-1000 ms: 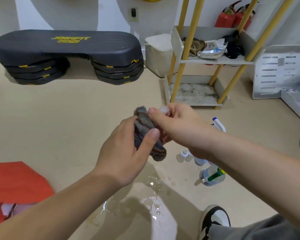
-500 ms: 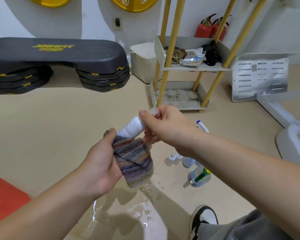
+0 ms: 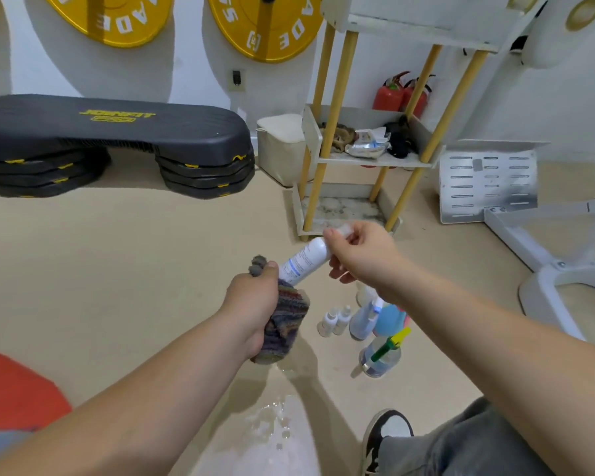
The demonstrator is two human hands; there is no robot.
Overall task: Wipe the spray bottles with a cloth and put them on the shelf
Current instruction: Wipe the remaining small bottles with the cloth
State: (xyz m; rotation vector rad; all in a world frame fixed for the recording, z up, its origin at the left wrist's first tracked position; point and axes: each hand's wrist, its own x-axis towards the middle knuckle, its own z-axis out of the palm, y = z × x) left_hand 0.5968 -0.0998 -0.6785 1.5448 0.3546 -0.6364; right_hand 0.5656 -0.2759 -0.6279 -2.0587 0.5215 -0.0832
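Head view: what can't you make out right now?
All head view:
White bottle: cap mostly hidden inside right hand, base behind cloth; label too small to read.
Floor bottles: some behind the right forearm, count unclear.
Shelf: top tier cut off by frame edge.

In front of the shelf (image 3: 368, 160), the right hand (image 3: 361, 252) pinched the capped end of a white bottle (image 3: 304, 261), which tilted base-down toward the left hand (image 3: 255, 300). The left hand gripped a striped cloth (image 3: 284, 329) that touched the bottle's base. Also in front of the shelf, 2 small white bottles (image 3: 335, 319) stood just beside a pale blue spray bottle (image 3: 363, 317) and a clear bottle (image 3: 380, 355) with a green and yellow trigger. Left of the shelf lay a black step platform (image 3: 110, 132); behind it stood 2 red fire extinguishers (image 3: 392, 94).
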